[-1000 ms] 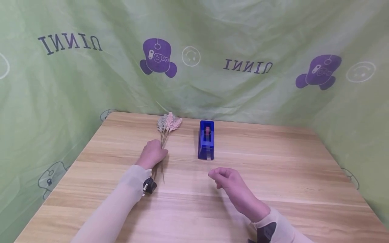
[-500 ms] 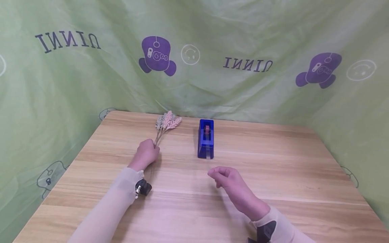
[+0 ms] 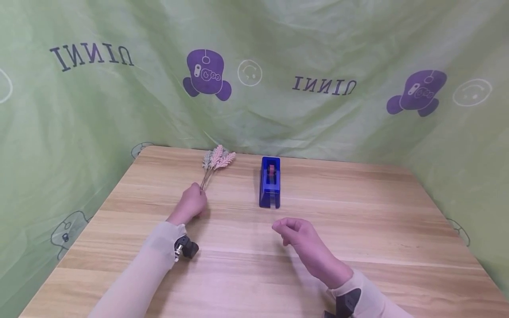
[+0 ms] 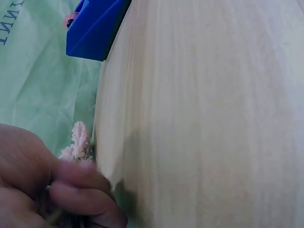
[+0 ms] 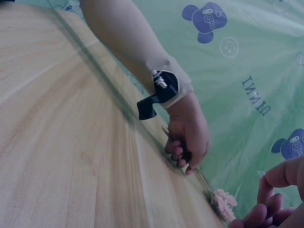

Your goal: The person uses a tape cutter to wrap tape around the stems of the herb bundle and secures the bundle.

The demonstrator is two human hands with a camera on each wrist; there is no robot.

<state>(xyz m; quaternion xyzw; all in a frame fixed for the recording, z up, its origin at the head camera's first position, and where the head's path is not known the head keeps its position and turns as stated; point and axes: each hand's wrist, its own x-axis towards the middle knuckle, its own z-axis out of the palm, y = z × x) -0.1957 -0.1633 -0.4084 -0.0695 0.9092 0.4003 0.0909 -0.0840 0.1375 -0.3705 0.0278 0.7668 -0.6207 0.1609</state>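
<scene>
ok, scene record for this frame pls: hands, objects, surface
left hand: grips the stems of the sprigs
right hand: fingers loosely curled, holds nothing, hovers near the dispenser
dispenser: blue tape dispenser, upright, right of the sprigs, untouched
table: wood, sprigs' heads point to its far edge
backdrop: green printed sheet

The tape dispenser [image 3: 270, 183] is bright blue. The dried sprigs [image 3: 216, 160] at far left are pale pink and beige. The bench [image 3: 358, 229] has light wood grain. The backdrop [image 3: 318, 44] is green, printed with purple cartoon figures and dark lettering.
</scene>
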